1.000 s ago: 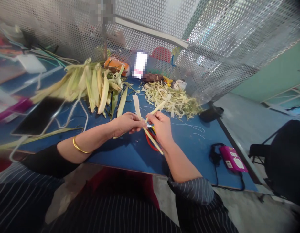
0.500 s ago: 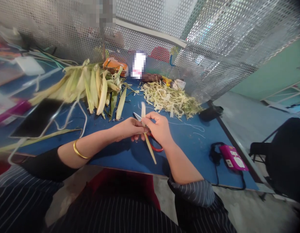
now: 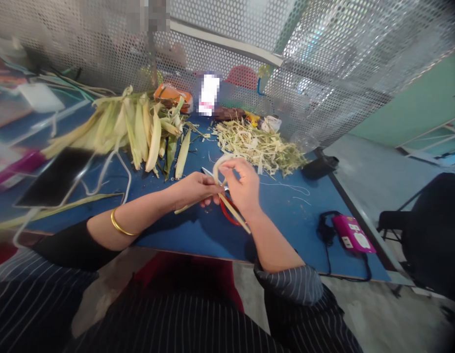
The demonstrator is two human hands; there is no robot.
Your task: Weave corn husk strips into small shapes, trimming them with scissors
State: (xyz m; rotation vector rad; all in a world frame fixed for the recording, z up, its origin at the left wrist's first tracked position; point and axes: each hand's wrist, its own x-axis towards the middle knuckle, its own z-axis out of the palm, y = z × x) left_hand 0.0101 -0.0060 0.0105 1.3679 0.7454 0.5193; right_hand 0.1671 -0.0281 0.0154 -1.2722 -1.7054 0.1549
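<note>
A pale husk strip (image 3: 235,214) is bent into a loop above my hands, its ends hanging down to the right and lower left. My left hand (image 3: 200,189) pinches the strip where its parts cross. Closed on the top of the loop is my right hand (image 3: 242,182). Red-handled scissors (image 3: 227,212) lie on the blue table beneath my hands, blades pointing up and left, partly hidden by my fingers. Behind my left hand is a single husk piece (image 3: 183,154).
Long corn husks (image 3: 139,127) are heaped at the back left, shredded husk (image 3: 260,147) at the back centre. A black phone (image 3: 56,177) with white cables lies left. A black cup (image 3: 320,168) and a pink box (image 3: 354,234) with a black cable are on the right.
The strip was straight and slanting; now it is curved into a loop with crossing ends. My right hand has turned and shifted slightly at the top of it.
</note>
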